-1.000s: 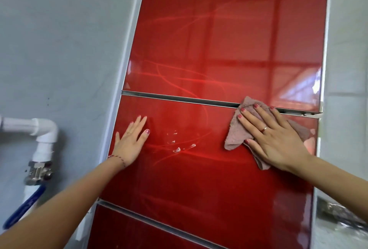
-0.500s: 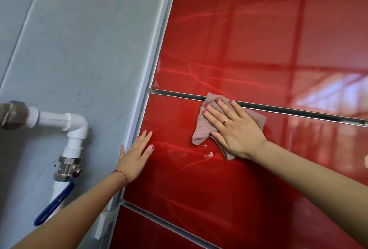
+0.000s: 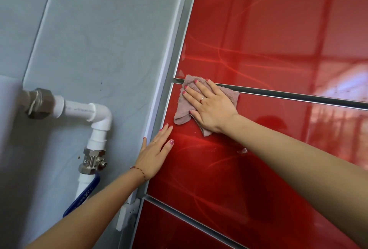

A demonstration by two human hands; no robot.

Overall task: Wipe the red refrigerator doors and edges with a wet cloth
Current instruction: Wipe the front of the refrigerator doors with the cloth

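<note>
The glossy red refrigerator door (image 3: pixel 268 35) fills the right of the view, split by silver gaps into an upper, middle (image 3: pixel 229 169) and lower panel (image 3: pixel 169 228). My right hand (image 3: pixel 211 107) presses flat on a dusty-pink cloth (image 3: pixel 182 112) at the top left corner of the middle panel, over the silver gap. My left hand (image 3: pixel 154 153) rests flat with straight fingers on the middle panel's left edge, just below the cloth. A few water drops (image 3: pixel 243 150) cling to the panel near my right forearm.
A grey tiled wall (image 3: pixel 89 39) lies left of the fridge. A white pipe elbow (image 3: pixel 97 115) with a metal coupling and a blue-handled valve (image 3: pixel 89 163) stands out from it. A white clip (image 3: pixel 127 215) sits at the fridge's lower left edge.
My right hand has slid the cloth leftward along the gap from the door's right side to its left corner. My left hand stayed flat near the left edge.
</note>
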